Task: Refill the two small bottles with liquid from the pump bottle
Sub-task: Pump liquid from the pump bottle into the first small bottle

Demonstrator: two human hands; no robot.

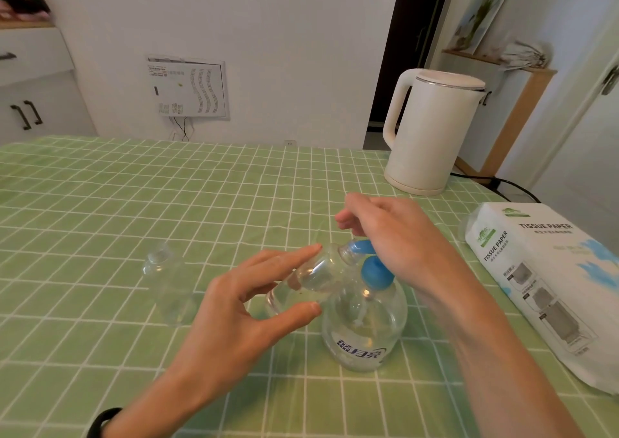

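Left hand [234,303], black band [104,421] on the wrist, pinches a small clear plastic bottle [315,276] between thumb and fingertips. It's tipped sideways with its mouth right up against the blue pump head [363,247] of the big clear pump bottle [363,330], which stands on the green checked tabletop [100,203]. Right hand [395,233] bears on that pump head, fingers loosely curled, nothing visible in them.

Tip imo: hold the mouth snug on the spout and pump slow, short strokes, or it'll dribble down the side. Looks like only a little clear liquid is pooled inside so far.

Second small clear bottle [167,283] stands well apart to the left, too blurry to judge its fill. White tissue pack [542,280] and cream kettle [428,132] sit off right.
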